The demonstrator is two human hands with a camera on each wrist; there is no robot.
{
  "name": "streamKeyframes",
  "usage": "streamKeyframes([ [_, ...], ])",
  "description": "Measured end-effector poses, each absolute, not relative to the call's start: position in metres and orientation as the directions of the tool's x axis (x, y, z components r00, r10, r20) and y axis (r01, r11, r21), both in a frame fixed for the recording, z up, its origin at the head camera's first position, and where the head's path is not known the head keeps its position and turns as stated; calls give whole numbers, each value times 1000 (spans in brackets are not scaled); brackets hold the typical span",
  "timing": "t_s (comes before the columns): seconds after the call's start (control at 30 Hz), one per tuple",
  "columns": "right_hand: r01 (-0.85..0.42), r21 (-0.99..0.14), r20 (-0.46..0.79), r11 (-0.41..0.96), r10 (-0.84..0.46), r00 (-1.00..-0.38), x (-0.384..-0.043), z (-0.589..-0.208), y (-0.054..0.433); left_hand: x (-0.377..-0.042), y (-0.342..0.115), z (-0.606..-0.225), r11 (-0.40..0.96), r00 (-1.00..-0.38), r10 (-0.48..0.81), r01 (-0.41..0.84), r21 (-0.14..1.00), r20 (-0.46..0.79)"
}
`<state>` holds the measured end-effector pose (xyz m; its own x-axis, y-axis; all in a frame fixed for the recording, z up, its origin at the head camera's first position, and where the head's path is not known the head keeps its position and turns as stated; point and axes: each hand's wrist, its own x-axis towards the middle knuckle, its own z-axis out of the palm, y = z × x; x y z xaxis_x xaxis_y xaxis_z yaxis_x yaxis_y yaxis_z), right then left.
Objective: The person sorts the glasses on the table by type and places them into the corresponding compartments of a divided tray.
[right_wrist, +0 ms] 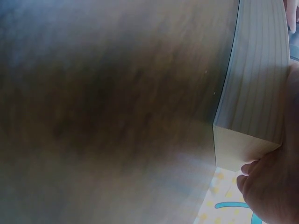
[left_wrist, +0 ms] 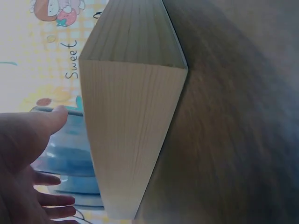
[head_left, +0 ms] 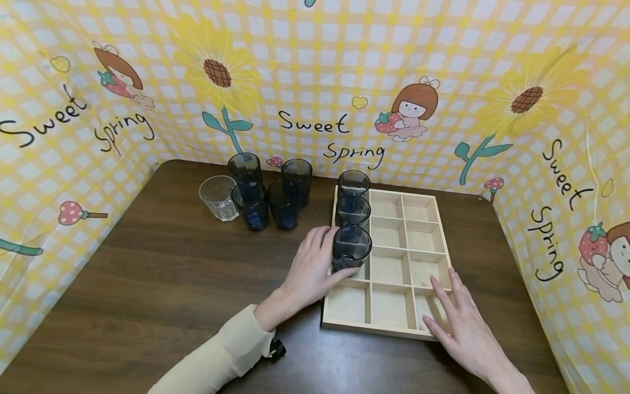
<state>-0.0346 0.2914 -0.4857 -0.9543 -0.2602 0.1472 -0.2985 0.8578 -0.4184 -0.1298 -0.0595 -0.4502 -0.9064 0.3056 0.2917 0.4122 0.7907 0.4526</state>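
Note:
My left hand (head_left: pixel 311 266) holds a dark blue drinking glass (head_left: pixel 351 249), thumb on its near side and fingers at its left. This glass is upright over the tray's left column, just behind the front-left compartment. Two matching glasses, a middle one (head_left: pixel 353 210) and a far one (head_left: pixel 354 183), stand behind it in the same column. My right hand (head_left: pixel 465 323) lies with spread fingers over the front right edge of the pale wooden divided tray (head_left: pixel 379 328). In the left wrist view my thumb (left_wrist: pixel 49 122) overlaps a bluish glass (left_wrist: pixel 70 149) beyond the tray's side.
Left of the tray stand several dark blue glasses (head_left: pixel 251 205) in a cluster, with one clear glass (head_left: pixel 219 200) at their left. All are on the brown wooden table (head_left: pixel 162 295). A yellow checked cloth (head_left: pixel 315 82) walls the back and both sides.

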Motion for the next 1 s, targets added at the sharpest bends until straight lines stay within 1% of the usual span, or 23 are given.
streamKeyframes([
  [0.17,-302,-416,150,857,-263,-953,-34,-486,291,-119,-77,-449,826,-918,338,396,402,210],
  [0.3,-311,-407,158,859,-270,-950,-34,-487,291,-111,-97,-448,845,-936,306,352,403,176],
  [0.43,-325,-397,168,858,-281,-945,-33,-489,292,-107,-117,-447,854,-951,250,305,422,181],
  [0.67,-343,-371,180,863,-296,-938,-33,-489,293,-111,-150,-453,880,-976,121,190,436,181],
  [1.0,-361,-338,202,869,-308,-930,-33,-488,293,-121,-185,-463,877,-983,-56,36,479,177],
])
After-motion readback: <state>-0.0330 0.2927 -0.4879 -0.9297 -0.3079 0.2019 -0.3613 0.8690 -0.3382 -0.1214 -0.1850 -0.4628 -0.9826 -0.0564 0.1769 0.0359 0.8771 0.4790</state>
